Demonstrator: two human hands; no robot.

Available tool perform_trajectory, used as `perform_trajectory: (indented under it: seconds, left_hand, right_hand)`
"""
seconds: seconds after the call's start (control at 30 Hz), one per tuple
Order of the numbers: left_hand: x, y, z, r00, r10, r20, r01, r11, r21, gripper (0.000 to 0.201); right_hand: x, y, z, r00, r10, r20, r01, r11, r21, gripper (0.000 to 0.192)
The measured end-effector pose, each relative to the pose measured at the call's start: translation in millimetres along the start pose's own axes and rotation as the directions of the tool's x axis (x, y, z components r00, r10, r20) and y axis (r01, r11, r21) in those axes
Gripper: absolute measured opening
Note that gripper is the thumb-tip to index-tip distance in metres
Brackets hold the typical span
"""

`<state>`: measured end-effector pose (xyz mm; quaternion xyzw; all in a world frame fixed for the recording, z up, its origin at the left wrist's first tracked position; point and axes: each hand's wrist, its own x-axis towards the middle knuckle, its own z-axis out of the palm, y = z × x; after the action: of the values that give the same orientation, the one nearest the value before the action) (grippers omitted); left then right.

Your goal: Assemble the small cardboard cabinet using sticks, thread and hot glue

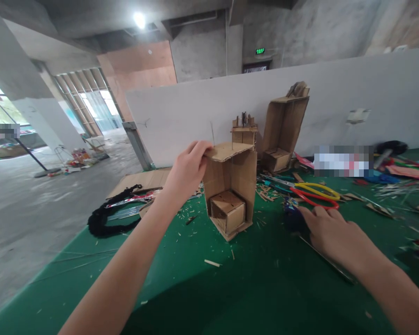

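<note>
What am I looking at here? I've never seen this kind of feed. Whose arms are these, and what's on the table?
There is no machine: this is one camera worn on a person's head, looking forward and down, so the two bare arms are that person's own. The left hand pinches the top flap of a small cardboard model that stands upright on the green table; a little cardboard box sits inside it. The right hand rests flat on the table, fingers beside red and yellow scissors, holding nothing that I can see. Behind stands a taller cardboard model, and to the left lies a black cord. Cardboard scraps and splinters are scattered about.
</note>
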<state>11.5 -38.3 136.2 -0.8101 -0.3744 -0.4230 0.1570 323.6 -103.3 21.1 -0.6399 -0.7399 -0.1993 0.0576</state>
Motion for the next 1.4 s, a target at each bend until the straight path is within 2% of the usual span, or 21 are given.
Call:
perform_trajectory:
  seconds: [0.13, 0.3, 0.4, 0.47, 0.53, 0.57, 0.6, 0.67, 0.73, 0.8, 0.87, 0.97, 1.07, 1.23, 1.4]
  left_hand:
    - [-0.1, -2.6, -2.9, 1.0, 0.003, 0.003, -0.003, 1.0, -0.006, 0.028]
    - [-0.8, -2.7, -2.8, 0.999, 0.01, -0.036, -0.01, 1.0, 0.01, 0.024]
    - [-0.4, -3.9, 1.8, 0.993, 0.016, -0.117, -0.016, 1.0, -0.003, 0.02]
    - [0.2, -5.1, 5.5, 0.986, 0.005, -0.169, -0.008, 1.0, -0.018, 0.017]
    - [1.0, -6.5, 8.7, 0.978, -0.022, -0.209, 0.014, 0.999, -0.038, 0.016]
    - [1.4, -7.3, 10.1, 0.974, -0.039, -0.223, 0.028, 0.998, -0.05, 0.015]
    - [1.8, -8.3, 11.3, 0.971, -0.056, -0.232, 0.041, 0.997, -0.066, 0.014]
    - [2.5, -11.4, 13.7, 0.968, -0.086, -0.235, 0.062, 0.992, -0.107, 0.013]
    - [3.1, -15.7, 16.6, 0.968, -0.108, -0.226, 0.073, 0.985, -0.158, 0.011]
    - [3.6, -20.5, 20.0, 0.968, -0.128, -0.216, 0.082, 0.974, -0.211, 0.009]
    - [4.5, -24.4, 23.5, 0.966, -0.144, -0.215, 0.086, 0.962, -0.258, 0.009]
    - [6.4, -26.9, 27.6, 0.963, -0.147, -0.224, 0.072, 0.947, -0.312, 0.007]
    - [7.9, -27.1, 30.2, 0.962, -0.149, -0.227, 0.067, 0.941, -0.333, 0.008]
    - [7.7, -28.1, 33.7, 0.958, -0.156, -0.24, 0.072, 0.942, -0.327, 0.009]
    - [6.5, -25.8, 35.3, 0.963, -0.136, -0.232, 0.06, 0.95, -0.307, 0.01]
  right_hand:
    - [5.8, 0.4, 7.1, 1.0, 0.009, 0.014, -0.009, 1.0, -0.003, 0.047]
    - [14.6, 0.5, 13.8, 0.997, 0.066, 0.038, -0.067, 0.997, 0.042, 0.041]
    - [20.4, 0.7, 8.4, 0.992, 0.116, -0.052, -0.108, 0.983, 0.148, 0.038]
    - [24.7, -0.1, -1.9, 0.97, 0.173, -0.169, -0.112, 0.941, 0.32, 0.035]
    - [27.6, -1.5, -15.6, 0.946, 0.256, -0.201, -0.105, 0.824, 0.556, 0.026]
    - [28.0, -2.2, -22.9, 0.942, 0.303, -0.146, -0.128, 0.723, 0.679, 0.025]
    - [27.7, -2.6, -29.9, 0.948, 0.316, -0.042, -0.161, 0.589, 0.792, 0.03]
    - [25.9, -2.3, -42.5, 0.957, 0.262, 0.124, -0.202, 0.296, 0.934, 0.039]
    - [25.1, -0.3, -53.3, 0.974, 0.165, 0.153, -0.168, 0.083, 0.982, 0.043]
    - [28.4, 2.7, -63.6, 0.986, 0.101, 0.13, -0.13, -0.012, 0.992, 0.043]
    - [37.0, 5.6, -74.9, 0.992, 0.085, 0.097, -0.092, -0.061, 0.994, 0.043]
    - [55.7, 8.2, -91.9, 0.998, 0.047, 0.049, -0.046, -0.068, 0.997, 0.043]
    - [72.2, 9.0, -103.4, 1.0, 0.004, 0.03, -0.03, -0.007, 1.0, 0.044]
    - [83.9, 7.6, -106.6, 0.999, -0.04, 0.011, -0.011, -0.017, 1.0, 0.043]
    - [89.6, 5.2, -109.2, 0.997, -0.07, 0.022, -0.02, 0.035, 0.999, 0.047]
